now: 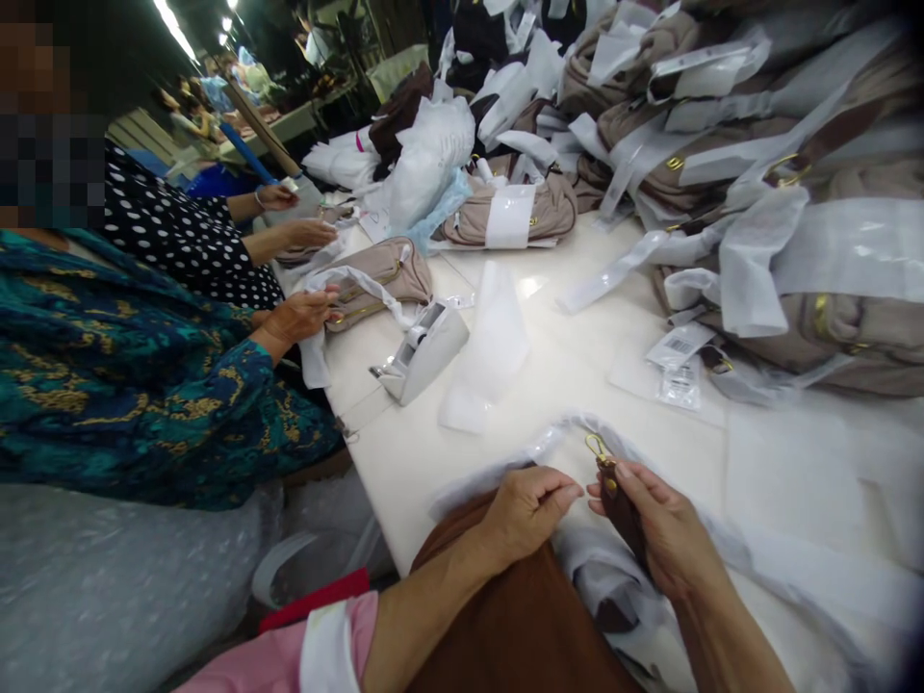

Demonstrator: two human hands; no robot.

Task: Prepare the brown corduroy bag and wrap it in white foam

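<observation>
My right hand (pixel 654 510) holds the end of a dark brown strap (pixel 619 505) with a gold clasp (pixel 595 446) pointing up. To its left, my left hand (pixel 530 508) is closed, thumb and fingertips pressed together close to the strap end; whatever is between them is too small to make out. Beneath my left forearm lies a brown bag (pixel 512 626). A strip of white wrapping (pixel 545 438) curves behind both hands, and crumpled wrapping (pixel 603 568) lies between the brown bag and my right wrist.
A tape dispenser (pixel 433 351) and a white sheet (pixel 491 351) lie ahead on the white table (pixel 563 371). Wrapped taupe bags (pixel 729 144) are piled at the right and back. Barcode tags (pixel 679 361) lie before them. Two people stand at the left, one handling a taupe bag (pixel 375 279).
</observation>
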